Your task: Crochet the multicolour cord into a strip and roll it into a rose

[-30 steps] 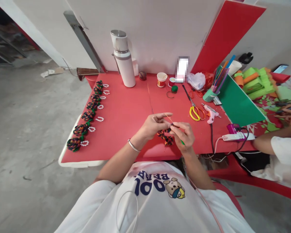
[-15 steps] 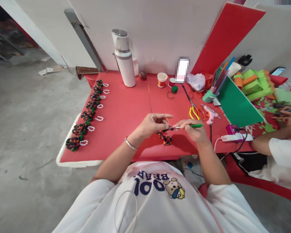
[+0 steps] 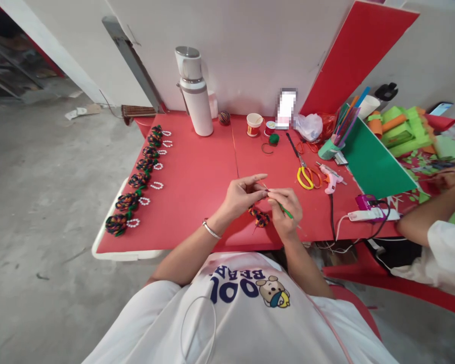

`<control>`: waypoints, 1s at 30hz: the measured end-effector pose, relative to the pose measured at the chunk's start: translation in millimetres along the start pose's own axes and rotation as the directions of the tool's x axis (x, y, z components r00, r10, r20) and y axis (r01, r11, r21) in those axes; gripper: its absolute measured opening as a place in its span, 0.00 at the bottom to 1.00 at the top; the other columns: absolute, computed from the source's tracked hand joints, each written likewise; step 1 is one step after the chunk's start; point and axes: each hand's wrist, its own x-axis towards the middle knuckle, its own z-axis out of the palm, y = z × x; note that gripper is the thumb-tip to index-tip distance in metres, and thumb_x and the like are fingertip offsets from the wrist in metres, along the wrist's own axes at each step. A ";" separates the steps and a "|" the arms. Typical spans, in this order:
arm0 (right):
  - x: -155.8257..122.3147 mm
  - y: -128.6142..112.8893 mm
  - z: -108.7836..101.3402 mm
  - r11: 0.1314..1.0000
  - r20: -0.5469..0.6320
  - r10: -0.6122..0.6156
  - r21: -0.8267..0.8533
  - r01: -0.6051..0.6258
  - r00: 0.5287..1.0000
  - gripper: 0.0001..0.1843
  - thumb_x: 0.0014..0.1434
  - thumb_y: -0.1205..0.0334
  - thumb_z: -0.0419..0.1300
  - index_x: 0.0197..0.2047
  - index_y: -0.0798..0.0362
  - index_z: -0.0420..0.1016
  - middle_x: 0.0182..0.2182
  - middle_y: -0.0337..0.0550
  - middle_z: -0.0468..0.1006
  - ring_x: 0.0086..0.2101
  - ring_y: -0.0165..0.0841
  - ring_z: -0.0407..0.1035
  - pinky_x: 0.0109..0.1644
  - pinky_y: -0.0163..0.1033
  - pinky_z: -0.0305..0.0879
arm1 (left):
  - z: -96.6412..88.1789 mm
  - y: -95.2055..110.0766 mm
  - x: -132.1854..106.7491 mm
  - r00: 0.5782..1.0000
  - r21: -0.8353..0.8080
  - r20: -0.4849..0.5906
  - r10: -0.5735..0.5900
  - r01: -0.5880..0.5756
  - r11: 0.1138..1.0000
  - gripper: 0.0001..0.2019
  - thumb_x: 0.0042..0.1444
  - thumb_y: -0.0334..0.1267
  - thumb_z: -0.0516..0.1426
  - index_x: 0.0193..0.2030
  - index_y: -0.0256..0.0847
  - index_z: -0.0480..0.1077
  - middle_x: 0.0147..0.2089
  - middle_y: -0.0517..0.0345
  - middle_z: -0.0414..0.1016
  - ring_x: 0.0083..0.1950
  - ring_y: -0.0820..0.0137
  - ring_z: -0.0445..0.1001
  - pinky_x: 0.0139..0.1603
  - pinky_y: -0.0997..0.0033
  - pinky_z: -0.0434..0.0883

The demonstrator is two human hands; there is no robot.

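Note:
A green-handled crochet hook [image 3: 286,210] is gripped in my right hand [image 3: 287,210], its tip close to my left fingertips. My left hand [image 3: 243,194] pinches the edge of a dark multicoloured crochet piece [image 3: 261,218], and the rest of that piece hangs below onto the table. An orange strand of yarn [image 3: 234,151] runs from the back of the table to my left hand. At its far end sits a small multicoloured yarn ball [image 3: 224,118]. The fingers partly hide the stitches at the hook.
Several crocheted pieces with white bead loops [image 3: 127,202] line the table's left side. A white flask [image 3: 197,96] stands behind. Yellow-handled pliers [image 3: 305,177], a pink glue gun [image 3: 331,178] and a power strip [image 3: 373,215] lie at right. A co-worker's arm [image 3: 436,199] is beyond.
My right hand has moved left and turned, so the hook's handle now points down to the right instead of lying level. My left hand stays nearly in place, holding the crochet piece.

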 end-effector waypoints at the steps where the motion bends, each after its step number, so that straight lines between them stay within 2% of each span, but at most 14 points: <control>1: -2.1 1.0 1.4 0.998 -0.021 -0.046 -0.051 0.045 0.999 0.11 0.65 0.62 0.64 0.49 0.39 0.83 0.41 0.43 0.82 0.42 0.38 0.76 0.48 0.47 0.77 | 2.7 -1.7 -0.5 1.000 -0.013 -0.007 -0.006 0.006 1.000 0.31 0.40 0.36 0.74 0.54 0.32 0.79 0.29 0.58 0.80 0.29 0.75 0.75 0.35 0.73 0.72; 4: -10.2 6.7 7.2 0.984 -0.118 -0.128 -0.138 0.111 0.985 0.16 0.63 0.63 0.66 0.52 0.34 0.82 0.43 0.43 0.80 0.42 0.38 0.75 0.47 0.49 0.75 | 7.4 -4.5 -1.9 0.996 -0.089 0.025 -0.086 0.088 0.992 0.33 0.40 0.36 0.74 0.56 0.33 0.78 0.27 0.60 0.79 0.26 0.77 0.72 0.29 0.77 0.68; 6: -12.5 11.8 8.0 0.987 -0.148 -0.130 -0.114 0.114 0.980 0.14 0.64 0.59 0.66 0.51 0.32 0.82 0.43 0.43 0.79 0.42 0.38 0.75 0.46 0.50 0.75 | 5.7 -2.9 -2.2 0.982 -0.124 0.076 -0.173 0.181 0.976 0.33 0.40 0.37 0.74 0.57 0.34 0.78 0.28 0.59 0.79 0.23 0.80 0.68 0.22 0.79 0.60; 9: -6.0 18.8 0.3 0.994 -0.044 -0.100 0.047 0.102 0.994 0.11 0.64 0.53 0.65 0.50 0.32 0.83 0.43 0.42 0.80 0.42 0.39 0.75 0.45 0.50 0.76 | -1.5 3.2 -1.3 0.970 -0.122 0.114 -0.214 0.228 0.966 0.32 0.40 0.37 0.75 0.56 0.35 0.79 0.30 0.56 0.81 0.21 0.81 0.65 0.19 0.78 0.52; 12: 8.5 22.4 -14.7 0.978 0.147 -0.113 0.193 0.084 0.983 0.12 0.65 0.53 0.64 0.51 0.33 0.82 0.44 0.41 0.83 0.44 0.39 0.76 0.47 0.50 0.76 | -8.3 8.2 -0.2 0.983 -0.095 0.098 -0.157 0.166 0.982 0.32 0.38 0.36 0.75 0.54 0.34 0.80 0.30 0.55 0.81 0.24 0.78 0.70 0.22 0.78 0.59; 16: 27.2 20.4 -33.6 0.971 0.309 -0.159 0.218 0.093 0.938 0.13 0.64 0.55 0.66 0.52 0.35 0.82 0.46 0.40 0.85 0.44 0.38 0.77 0.49 0.50 0.75 | -12.3 8.1 0.2 0.988 -0.054 0.084 -0.129 0.133 0.990 0.31 0.38 0.35 0.76 0.53 0.33 0.80 0.29 0.55 0.81 0.26 0.75 0.73 0.25 0.76 0.65; 23: 44.4 9.7 -52.7 0.959 0.412 -0.171 0.277 0.055 0.895 0.11 0.64 0.57 0.66 0.50 0.37 0.83 0.47 0.41 0.86 0.44 0.38 0.77 0.50 0.51 0.74 | -13.1 13.7 -0.8 0.984 -0.003 0.099 -0.147 0.148 0.989 0.27 0.40 0.35 0.75 0.50 0.32 0.81 0.30 0.54 0.81 0.28 0.73 0.75 0.28 0.75 0.68; 30: 53.4 10.1 -59.7 0.946 0.512 -0.155 0.324 -0.023 0.845 0.10 0.64 0.58 0.66 0.48 0.39 0.84 0.46 0.42 0.87 0.43 0.38 0.77 0.48 0.50 0.73 | -15.8 17.7 -1.9 0.974 0.065 0.158 -0.162 0.153 0.986 0.24 0.41 0.32 0.72 0.49 0.32 0.81 0.29 0.56 0.79 0.27 0.75 0.74 0.28 0.76 0.69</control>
